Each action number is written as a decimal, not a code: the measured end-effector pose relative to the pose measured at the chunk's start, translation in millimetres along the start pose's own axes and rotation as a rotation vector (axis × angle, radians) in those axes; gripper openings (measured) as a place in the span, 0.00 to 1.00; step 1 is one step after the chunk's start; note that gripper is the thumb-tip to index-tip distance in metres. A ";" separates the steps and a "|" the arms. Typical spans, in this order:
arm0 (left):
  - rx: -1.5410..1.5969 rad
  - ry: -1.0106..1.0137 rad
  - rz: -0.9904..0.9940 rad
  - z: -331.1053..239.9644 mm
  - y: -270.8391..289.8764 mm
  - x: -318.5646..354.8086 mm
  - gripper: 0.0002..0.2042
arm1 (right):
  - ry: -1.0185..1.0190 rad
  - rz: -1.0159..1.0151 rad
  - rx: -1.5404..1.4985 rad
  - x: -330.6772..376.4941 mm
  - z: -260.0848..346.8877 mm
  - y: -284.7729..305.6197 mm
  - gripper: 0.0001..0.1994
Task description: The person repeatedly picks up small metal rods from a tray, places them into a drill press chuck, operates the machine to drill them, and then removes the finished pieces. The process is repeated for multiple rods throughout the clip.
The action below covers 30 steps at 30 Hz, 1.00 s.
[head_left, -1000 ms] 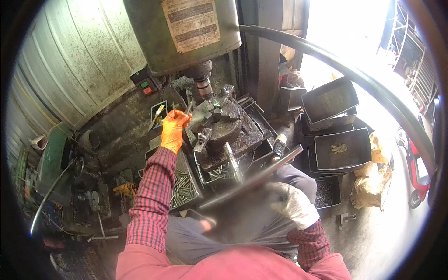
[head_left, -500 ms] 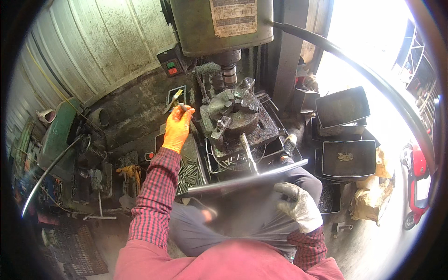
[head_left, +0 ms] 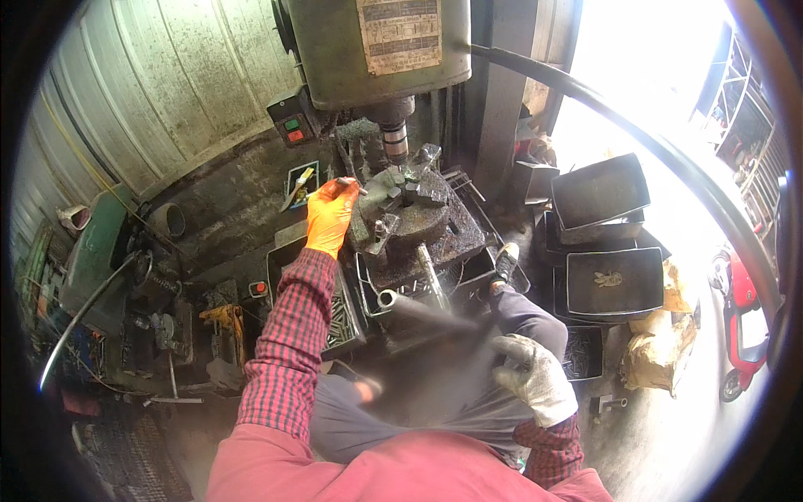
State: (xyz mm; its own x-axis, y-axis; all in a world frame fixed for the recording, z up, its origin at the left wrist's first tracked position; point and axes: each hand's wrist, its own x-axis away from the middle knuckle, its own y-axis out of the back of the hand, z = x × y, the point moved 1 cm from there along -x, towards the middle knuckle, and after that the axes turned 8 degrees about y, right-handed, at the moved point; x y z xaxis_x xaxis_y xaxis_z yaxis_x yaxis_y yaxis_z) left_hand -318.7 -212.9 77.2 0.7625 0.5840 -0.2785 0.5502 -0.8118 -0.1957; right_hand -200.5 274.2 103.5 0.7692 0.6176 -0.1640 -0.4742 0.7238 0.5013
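Note:
My left hand (head_left: 329, 222), in an orange glove, is closed with the fingertips pinching a small dark metal pin (head_left: 360, 190). It is just left of the round chuck (head_left: 411, 219) on the drill press table, beneath the drill spindle (head_left: 394, 138). My right hand (head_left: 539, 381), in a whitish work glove, is half curled with a gap between thumb and fingers; nothing shows in it. Close to it is a tubular lever (head_left: 401, 303), blurred along its length, its hollow end toward the chuck. Below my left forearm, a tray holds several metal pins (head_left: 341, 322).
A switch box (head_left: 290, 124) with green and red buttons is on the left. Black trays (head_left: 615, 280) are stacked at the right, near a paper sack (head_left: 661, 360). A thick hose (head_left: 619, 92) arcs across the upper right. A brush (head_left: 299, 186) lies in a small tray.
The tubular lever has swung from lying crosswise to pointing its hollow end toward the chuck. My left hand has come nearer the chuck with the pin. My right hand stays nearly in place.

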 end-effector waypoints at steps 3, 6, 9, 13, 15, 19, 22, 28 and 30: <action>0.005 -0.114 -0.054 3.7 -1.4 -2.0 0.07 | -0.020 -0.016 0.034 4.2 -2.9 2.8 0.26; -0.448 -0.069 0.028 -0.1 -2.4 -0.1 0.06 | -0.010 -0.022 0.033 6.2 -6.7 2.1 0.26; -0.499 0.016 -0.009 -15.0 -3.1 -8.7 0.08 | 0.146 -0.017 0.184 5.8 -8.7 0.5 0.26; -0.281 -0.025 0.177 -28.4 -18.6 -20.9 0.07 | 0.017 -0.005 0.060 5.2 -10.7 -0.1 0.26; -0.184 0.166 0.193 -21.1 -33.2 -24.0 0.07 | 0.007 0.028 0.077 5.2 -9.6 -0.6 0.27; -0.110 0.271 0.190 -5.1 -51.5 -25.3 0.05 | 0.057 0.024 0.072 6.3 -8.4 -2.9 0.29; -0.203 0.230 0.216 -5.9 -55.0 -24.5 0.06 | -0.020 0.034 0.065 10.4 -12.4 -5.1 0.28; -0.713 0.053 0.283 -25.1 -63.7 -21.6 0.16 | -0.051 0.061 0.063 12.8 -29.0 -8.7 0.28; -0.759 0.041 0.316 -28.1 -67.1 -21.1 0.19 | -0.099 0.017 -0.126 2.3 -36.4 -21.0 0.30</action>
State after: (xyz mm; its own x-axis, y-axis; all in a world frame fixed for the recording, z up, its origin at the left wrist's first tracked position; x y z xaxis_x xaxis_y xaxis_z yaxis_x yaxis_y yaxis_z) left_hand -362.1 -170.7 122.7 0.9237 0.3403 -0.1761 0.3767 -0.7228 0.5793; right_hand -204.3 271.7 61.6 0.7962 0.6010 -0.0691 -0.5323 0.7503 0.3920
